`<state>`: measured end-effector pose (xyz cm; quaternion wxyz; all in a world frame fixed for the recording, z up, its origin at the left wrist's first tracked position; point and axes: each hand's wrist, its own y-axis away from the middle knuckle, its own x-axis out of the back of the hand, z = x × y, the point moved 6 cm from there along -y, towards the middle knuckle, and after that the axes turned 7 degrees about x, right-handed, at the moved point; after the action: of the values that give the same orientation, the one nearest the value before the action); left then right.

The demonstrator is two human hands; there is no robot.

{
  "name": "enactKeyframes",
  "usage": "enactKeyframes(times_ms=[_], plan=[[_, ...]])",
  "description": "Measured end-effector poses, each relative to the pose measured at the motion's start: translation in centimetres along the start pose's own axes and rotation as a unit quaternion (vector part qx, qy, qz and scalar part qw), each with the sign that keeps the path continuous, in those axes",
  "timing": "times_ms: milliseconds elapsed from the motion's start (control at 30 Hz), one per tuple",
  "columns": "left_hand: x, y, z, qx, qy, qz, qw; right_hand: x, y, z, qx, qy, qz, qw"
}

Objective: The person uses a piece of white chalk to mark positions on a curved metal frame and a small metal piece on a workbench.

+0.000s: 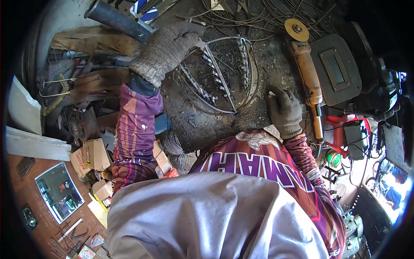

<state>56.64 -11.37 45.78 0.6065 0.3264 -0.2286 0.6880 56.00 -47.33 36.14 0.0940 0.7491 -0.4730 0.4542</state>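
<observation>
A round metal frame (219, 81) of bent rod, with toothed strips across it, lies on the dark, grimy work surface (202, 129). My left hand (170, 49), in a grey knit glove, closes at the frame's upper left edge, by the end of one strip. To the right of the frame, my right hand (285, 111), also gloved, rests near the surface with its fingers curled. A small pale bit shows at its fingertips, too small to name. An angle grinder (308, 73) with a tan disc lies just beyond my right hand.
A welding mask (336, 69) lies right of the grinder. Coiled wire (276, 15) and rods crowd the far edge. A dark metal pipe (114, 19) stands out at the far left. Cardboard boxes (95, 154) sit below my left arm, and a red stool (338, 134) is at the right.
</observation>
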Motion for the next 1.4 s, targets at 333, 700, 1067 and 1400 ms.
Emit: enactKeyframes(times_ms=[333,700,1067,1400], plan=[[-0.4,1.3,0.1,0.047,0.013,-0.026,0.998,0.0,-0.2,0.0,0.004,-0.005,-0.014,1.000],[0.1,0.6,1.7,0.028,-0.082,-0.016,0.996,0.1,-0.2,0.1,-0.005,-0.012,-0.015,1.000],[-0.1,0.9,2.0,0.061,-0.096,-0.034,0.993,2.1,-4.0,-2.6,-0.020,-0.234,0.052,0.971],[-0.1,0.9,3.0,0.035,-0.126,-0.035,0.991,0.4,-11.3,-5.1,0.000,-0.336,-0.006,0.942]])
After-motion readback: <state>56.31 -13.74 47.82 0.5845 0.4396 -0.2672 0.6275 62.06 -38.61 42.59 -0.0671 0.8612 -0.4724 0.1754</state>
